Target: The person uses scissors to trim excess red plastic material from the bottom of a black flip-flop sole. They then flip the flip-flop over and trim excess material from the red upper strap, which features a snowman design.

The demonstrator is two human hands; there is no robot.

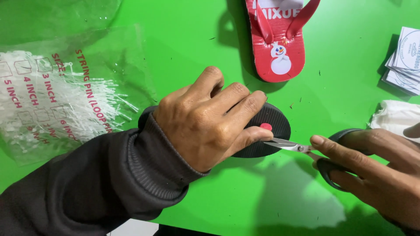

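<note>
Left hand [205, 120] pressed flat over a black sandal [273, 124] turned sole up on the green table [183, 39], fingers wrapped around its near edge and holding it tight. Small red plug [265, 126] poking out of the black sole, just past the fingertips. Right hand [372, 168] clenched on the black handles of small scissors [306, 149], thumb and fingers through the loops. Shiny blades nearly closed, tips touching the sandal's edge right under the red plug. Most of the black sandal hidden under the left hand and dark sleeve [87, 188]. Above, a red sandal [278, 39] lying face up, with red straps and a little snowman picture near its toe, close to the black one but not touching. Far left, a clear plastic bag [65, 96] full of thin white loop pins, lying flat. Far right, a stack of white paper tags [404, 61], and below it a crumpled white bundle [393, 116] just above the right hand. Tiny dark bits scattered on the green top.
</note>
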